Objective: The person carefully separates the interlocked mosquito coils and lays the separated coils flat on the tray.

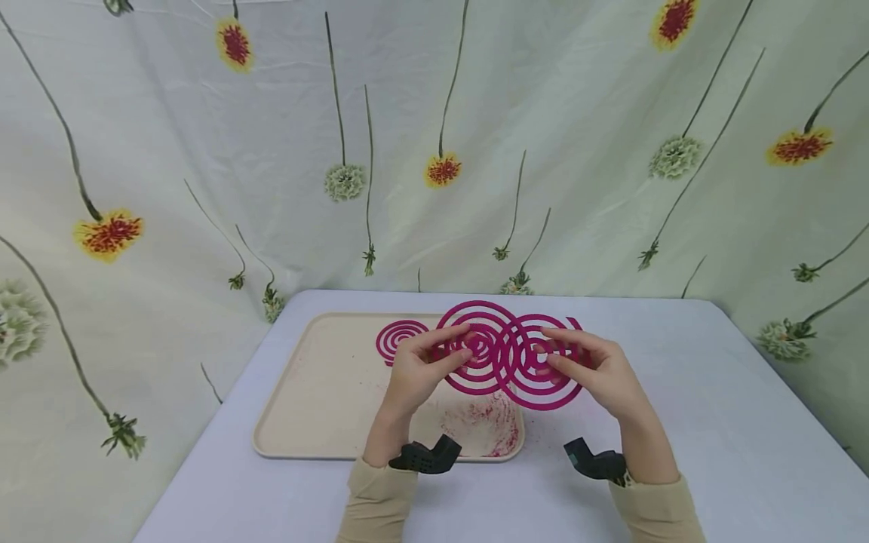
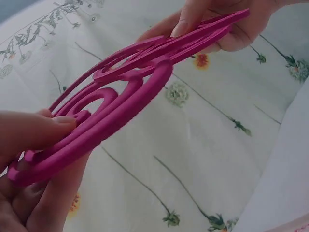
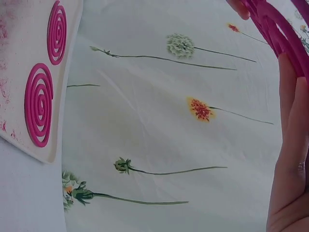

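Two magenta mosquito coils are held up over the tray's right side, their rings overlapping in the middle. My left hand (image 1: 416,371) pinches the left coil (image 1: 477,304) near its centre, thumb on the near face and fingers behind. With thumb and fingers, my right hand (image 1: 606,372) grips the right coil (image 1: 539,407). Seen in the left wrist view, the left coil (image 2: 120,121) lies nearly edge-on and the right coil (image 2: 193,41) crosses it at a slight angle. In the right wrist view, part of the coils is cut off at the upper right corner.
A beige tray (image 1: 319,392) lies on the white-covered table (image 1: 679,422), with magenta crumbs at its near right corner. Two more coils, a nearer one (image 3: 38,106) and another (image 3: 57,34), rest along its far edge. A flower-print cloth (image 1: 407,234) hangs behind.
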A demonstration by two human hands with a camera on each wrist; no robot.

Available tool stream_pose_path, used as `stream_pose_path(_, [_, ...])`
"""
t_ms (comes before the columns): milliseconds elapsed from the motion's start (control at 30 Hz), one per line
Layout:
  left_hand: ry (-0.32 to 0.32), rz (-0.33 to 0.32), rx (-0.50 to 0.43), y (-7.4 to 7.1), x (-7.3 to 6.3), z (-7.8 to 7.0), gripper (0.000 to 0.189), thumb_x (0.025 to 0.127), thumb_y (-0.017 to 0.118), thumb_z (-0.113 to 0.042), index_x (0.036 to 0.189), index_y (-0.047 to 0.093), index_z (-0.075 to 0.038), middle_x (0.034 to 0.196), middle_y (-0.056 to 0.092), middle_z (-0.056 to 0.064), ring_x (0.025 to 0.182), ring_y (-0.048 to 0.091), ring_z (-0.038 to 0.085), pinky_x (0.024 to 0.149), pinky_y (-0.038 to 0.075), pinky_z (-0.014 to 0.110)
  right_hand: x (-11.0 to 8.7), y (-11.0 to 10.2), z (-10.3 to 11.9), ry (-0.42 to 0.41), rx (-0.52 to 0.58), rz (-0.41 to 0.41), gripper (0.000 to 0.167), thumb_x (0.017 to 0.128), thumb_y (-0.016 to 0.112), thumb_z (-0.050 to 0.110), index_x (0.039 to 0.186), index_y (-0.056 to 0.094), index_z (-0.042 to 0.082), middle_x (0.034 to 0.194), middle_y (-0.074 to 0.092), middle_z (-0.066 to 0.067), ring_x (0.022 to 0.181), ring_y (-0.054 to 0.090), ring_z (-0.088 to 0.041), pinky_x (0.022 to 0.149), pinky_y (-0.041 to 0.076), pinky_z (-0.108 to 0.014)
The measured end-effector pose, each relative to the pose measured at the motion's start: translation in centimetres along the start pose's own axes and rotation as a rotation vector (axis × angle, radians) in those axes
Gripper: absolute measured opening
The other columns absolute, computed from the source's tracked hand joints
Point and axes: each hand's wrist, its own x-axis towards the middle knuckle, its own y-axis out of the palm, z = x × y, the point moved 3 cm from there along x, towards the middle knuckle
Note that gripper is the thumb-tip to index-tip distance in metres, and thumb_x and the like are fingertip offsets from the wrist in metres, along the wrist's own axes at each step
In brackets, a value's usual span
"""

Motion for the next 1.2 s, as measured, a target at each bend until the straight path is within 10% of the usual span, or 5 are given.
stream_pose_path(633, [0.041,-0.542,-0.194,2.7,-0.1,0.1,0.032,0.083,0.071,-0.004,0.112,0.062,0.007,0.107,0.065,0.017,0.095,0.064,0.02,0.079,0.054,0.03,0.5,3.4,-0.3,0.042,0.278,-0.524,0.038,0.087,0.063,0.0,0.125,0.057,-0.002,0.111,0.063,-0.002,0.098,0.065,-0.014,0.078,0.053,-0.028])
stream_pose_path(933, [-0.023,-0.592,-0.34,4.5,-0.7,0.4,0.036,0.094,0.058,-0.014,0.125,0.056,0.002,0.116,0.062,0.012,0.099,0.064,0.018,0.084,0.052,0.028,0.3,5.7,-0.5,-0.119,0.202,-0.613,0.039,0.09,0.059,0.0,0.128,0.055,-0.001,0.119,0.061,-0.006,0.103,0.061,-0.015,0.08,0.051,-0.024])
stream_pose_path(1200, [0.05,-0.622,-0.337,4.2,-0.4,0.6,0.043,0.088,0.065,-0.007,0.126,0.047,0.004,0.116,0.057,0.017,0.104,0.061,0.024,0.084,0.052,0.033,0.3,5.0,-0.2,-0.191,0.182,-0.594,0.035,0.09,0.057,-0.004,0.125,0.056,-0.005,0.114,0.065,-0.002,0.101,0.062,-0.013,0.08,0.051,-0.022])
